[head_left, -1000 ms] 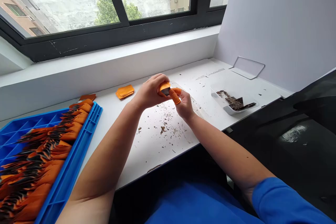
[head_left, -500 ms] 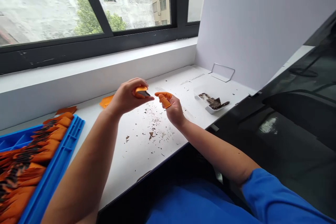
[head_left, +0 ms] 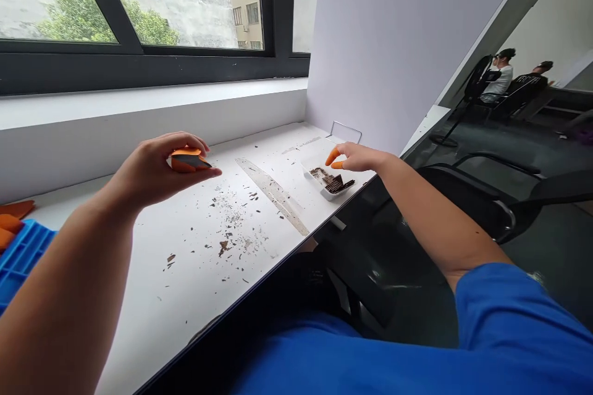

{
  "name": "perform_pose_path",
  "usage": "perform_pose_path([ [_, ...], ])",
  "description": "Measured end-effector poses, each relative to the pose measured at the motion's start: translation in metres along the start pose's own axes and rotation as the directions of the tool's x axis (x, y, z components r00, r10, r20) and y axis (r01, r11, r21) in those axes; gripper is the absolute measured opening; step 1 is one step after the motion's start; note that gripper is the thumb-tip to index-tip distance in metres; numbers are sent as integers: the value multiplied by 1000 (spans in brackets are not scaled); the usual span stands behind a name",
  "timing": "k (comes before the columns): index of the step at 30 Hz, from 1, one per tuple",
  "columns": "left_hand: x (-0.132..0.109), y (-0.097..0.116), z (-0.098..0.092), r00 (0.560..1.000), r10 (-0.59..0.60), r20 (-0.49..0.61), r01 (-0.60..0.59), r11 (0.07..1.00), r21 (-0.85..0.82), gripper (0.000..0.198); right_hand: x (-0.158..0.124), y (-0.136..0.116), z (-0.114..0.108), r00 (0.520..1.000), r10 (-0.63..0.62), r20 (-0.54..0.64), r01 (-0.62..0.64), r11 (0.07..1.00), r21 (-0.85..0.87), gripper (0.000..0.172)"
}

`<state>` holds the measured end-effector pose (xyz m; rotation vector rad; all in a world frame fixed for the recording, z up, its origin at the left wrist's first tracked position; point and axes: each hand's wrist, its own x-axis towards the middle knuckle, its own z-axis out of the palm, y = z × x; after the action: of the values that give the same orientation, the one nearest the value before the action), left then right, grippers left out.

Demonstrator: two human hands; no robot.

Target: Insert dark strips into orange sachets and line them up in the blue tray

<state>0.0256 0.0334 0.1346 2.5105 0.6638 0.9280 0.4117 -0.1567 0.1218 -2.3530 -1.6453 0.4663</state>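
My left hand [head_left: 151,173] is closed around a folded orange piece with a dark grey inside [head_left: 189,160], held above the table with its opening facing right. My right hand [head_left: 354,157] hovers at a shallow clear-white plastic tray [head_left: 333,196], its fingers pointing left and slightly apart. Orange finger cots cover the tips of its thumb and a finger, and I see nothing between them. Thin dark brown ribbed strips [head_left: 340,184] lie inside the tray, just below those fingertips.
Brown flakes [head_left: 225,247] are scattered over the white table [head_left: 157,333]. A blue crate [head_left: 28,259] with orange pieces [head_left: 9,231] stands at the left edge. A wire stand [head_left: 347,131] sits by the white partition [head_left: 370,43]. Two people sit far right.
My right hand has gone from beside the orange piece to over the tray on the right. My left hand still holds the orange piece. The view has swung to the right.
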Motion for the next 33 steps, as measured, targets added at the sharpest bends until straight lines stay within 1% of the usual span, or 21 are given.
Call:
perform_pose_path([
  [2, -1, 1, -2, 996, -84, 0, 84, 996, 7, 37, 1, 9, -7, 995, 41, 94, -32, 995, -99, 35],
  [4, -2, 0, -3, 991, -134, -5, 134, 991, 26, 37, 3, 12, -10, 977, 127, 169, -94, 978, -188, 43],
  [6, -1, -3, -3, 991, -132, -19, 132, 990, 45, 39, 6, 12, -8, 966, 179, 189, -129, 959, -253, 48],
  [7, -1, -4, -3, 992, -126, -18, 126, 991, 49, 40, 7, 10, -6, 965, 182, 187, -127, 953, -274, 50],
  [10, 0, -6, -1, 991, -137, 7, 136, 989, 58, 41, 9, 6, 2, 968, 160, 193, -97, 948, -303, 48],
  [13, 1, -5, 0, 983, -178, 33, 175, 981, 81, 41, 11, 7, 8, 968, 161, 195, -95, 946, -310, 37],
  [16, 1, -4, 0, 978, -202, 46, 197, 976, 90, 43, 12, 12, 6, 978, 148, 150, -100, 952, -288, 25],
  [20, 1, -8, 0, 980, -191, 51, 187, 980, 72, 44, 2, 12, -7, 994, 100, 38, -90, 973, -212, 27],
  [22, 1, -10, 2, 982, -175, 67, 171, 984, 54, 43, -8, 2, -9, 998, 14, -64, -23, 991, -133, 29],
  [23, 1, -11, 3, 984, -160, 75, 157, 987, 36, 43, -13, -7, -8, 989, -71, -130, 60, 994, -88, 29],
  [24, 1, -12, 5, 987, -140, 85, 139, 990, 13, 43, -18, -18, -6, 962, -188, -197, 182, 982, -47, 30],
  [25, 0, -11, 6, 989, -115, 98, 117, 993, -14, 42, -22, -31, -1, 911, -324, -254, 333, 943, -8, 30],
  [26, 0, -10, 7, 989, -90, 116, 96, 994, -48, 41, -26, -45, 4, 836, -454, -308, 486, 874, 29, 30],
  [27, 0, -8, 7, 987, -67, 144, 79, 994, -80, 40, -29, -60, 10, 745, -561, -362, 618, 784, 56, 28],
  [28, 0, -4, 7, 982, -46, 183, 67, 992, -105, 39, -31, -76, 16, 652, -643, -403, 720, 692, 60, 25],
  [29, -1, 0, 6, 972, -26, 233, 56, 991, -123, 38, -33, -91, 22, 567, -694, -443, 787, 616, 43, 21],
  [30, -2, 4, 5, 956, -3, 293, 43, 990, -131, 39, -34, -105, 28, 497, -724, -478, 830, 558, 18, 17],
  [31, -2, 9, 3, 934, 21, 356, 30, 990, -136, 40, -35, -117, 32, 442, -739, -508, 857, 515, -4, 14],
  [32, -3, 14, 1, 909, 44, 415, 16, 990, -140, 42, -35, -128, 36, 403, -743, -534, 874, 485, -15, 13],
  [33, -3, 18, -1, 884, 63, 463, 4, 990, -142, 43, -35, -136, 38, 377, -742, -555, 886, 463, -16, 13],
])
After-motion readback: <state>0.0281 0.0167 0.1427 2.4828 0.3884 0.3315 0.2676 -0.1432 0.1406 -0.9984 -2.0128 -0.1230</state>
